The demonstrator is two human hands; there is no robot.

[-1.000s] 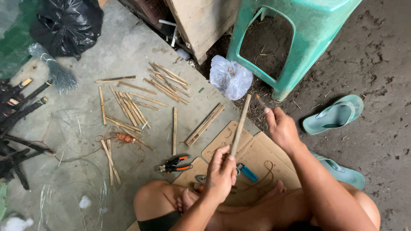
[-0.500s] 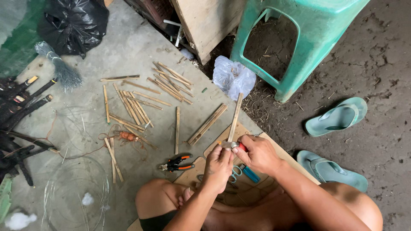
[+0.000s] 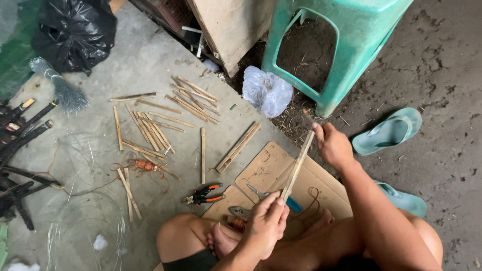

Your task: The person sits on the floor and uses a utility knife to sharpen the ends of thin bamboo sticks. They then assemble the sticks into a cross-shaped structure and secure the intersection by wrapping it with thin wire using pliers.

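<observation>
Lying at the far left are dark sticks [image 3: 20,125] and a black bag [image 3: 75,32], with coils of thin wire [image 3: 85,226] on the concrete below them. Next come scattered bamboo strips [image 3: 155,125], spread loosely across the floor, and a small orange spool [image 3: 145,164] among them. Pliers [image 3: 203,194] with orange-and-black handles rest just left of the cardboard [image 3: 266,168], near the person's bare knee. The left hand [image 3: 266,223] is clenched around the lower end of a stick [image 3: 297,165], low in the view, over the cardboard and above the crossed legs. From that fist the stick slants up and to the right. Its upper end meets the right hand [image 3: 331,145], whose fingers pinch the tip, so the stick spans the gap between both hands. A blue-handled tool [image 3: 293,205] lies on the cardboard, just under the stick. Behind, a crumpled plastic bag [image 3: 266,93] sits against a green stool [image 3: 341,50]. Furthest right, two green sandals [image 3: 389,131] lie on the dirt.
</observation>
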